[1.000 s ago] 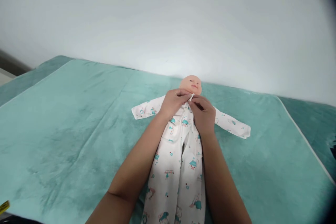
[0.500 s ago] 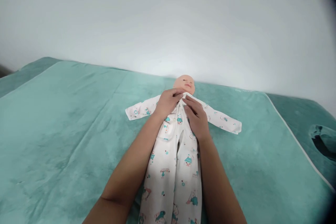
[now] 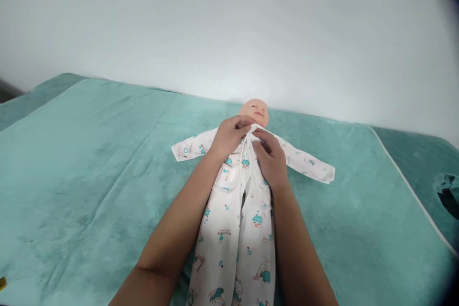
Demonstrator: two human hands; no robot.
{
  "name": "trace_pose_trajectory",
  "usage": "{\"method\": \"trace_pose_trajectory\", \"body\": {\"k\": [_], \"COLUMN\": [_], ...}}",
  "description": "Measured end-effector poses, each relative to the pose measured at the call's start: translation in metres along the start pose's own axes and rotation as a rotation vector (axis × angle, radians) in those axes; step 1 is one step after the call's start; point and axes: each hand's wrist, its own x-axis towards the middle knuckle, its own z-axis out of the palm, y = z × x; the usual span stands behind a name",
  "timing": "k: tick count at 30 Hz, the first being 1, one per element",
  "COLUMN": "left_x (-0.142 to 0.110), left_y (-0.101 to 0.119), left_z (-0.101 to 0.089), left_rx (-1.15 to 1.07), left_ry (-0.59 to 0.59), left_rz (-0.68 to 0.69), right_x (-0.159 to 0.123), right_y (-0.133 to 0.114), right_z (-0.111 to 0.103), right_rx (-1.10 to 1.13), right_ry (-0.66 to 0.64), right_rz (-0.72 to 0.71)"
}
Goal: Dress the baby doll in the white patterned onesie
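A baby doll [image 3: 255, 111] lies on its back, its bare head away from me. It wears a white romper [image 3: 229, 220] printed with teal and pink figures, sleeves spread to both sides and legs stretched towards me. At the neckline, my left hand [image 3: 232, 137] pinches the left edge of the front opening with its fingers closed. My right hand [image 3: 270, 155] holds the right edge just below the collar, fingers bent over the cloth. A small slit shows between the romper's legs. Whether a fastener sits under my fingertips is hidden.
Beneath the doll spreads a teal plush sheet [image 3: 107, 162] with a pale piped edge. A white wall [image 3: 215, 24] rises right behind the doll's head. At the right edge lies a clear and black object [image 3: 448, 196]; a small yellow item [image 3: 3, 283] shows at the lower left.
My right fingers have curled more tightly at the romper's neckline, and my left fingers have shifted slightly. The view has moved a little, bringing the yellow item into sight.
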Motion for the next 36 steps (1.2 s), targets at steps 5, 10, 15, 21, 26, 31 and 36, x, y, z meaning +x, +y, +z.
{"method": "trace_pose_trajectory", "body": {"k": [5, 10, 15, 21, 26, 31, 36], "left_x": [0.001, 0.002, 0.000, -0.002, -0.003, 0.000, -0.001], "left_y": [0.001, -0.001, 0.001, 0.005, 0.004, 0.000, 0.006], "left_z": [0.001, 0.000, 0.001, 0.001, -0.001, 0.001, 0.002], "left_rx": [0.093, 0.133, 0.065, -0.011, -0.067, 0.012, 0.035], "left_ry": [0.007, 0.017, 0.038, 0.010, -0.048, 0.028, 0.114], "left_rz": [0.016, 0.071, 0.045, 0.004, -0.001, 0.027, -0.010], "right_x": [0.001, 0.002, 0.002, 0.001, 0.001, 0.003, 0.002], "right_y": [0.003, 0.001, 0.000, 0.000, -0.002, 0.002, -0.009], "right_z": [0.000, -0.001, -0.001, -0.001, -0.001, 0.000, -0.001], "right_rx": [-0.005, -0.012, 0.004, 0.005, -0.017, -0.018, -0.181], "right_ry": [-0.004, -0.021, -0.026, -0.015, -0.036, 0.000, 0.118], "right_rz": [0.020, -0.032, -0.049, 0.015, -0.020, 0.000, -0.026]}}
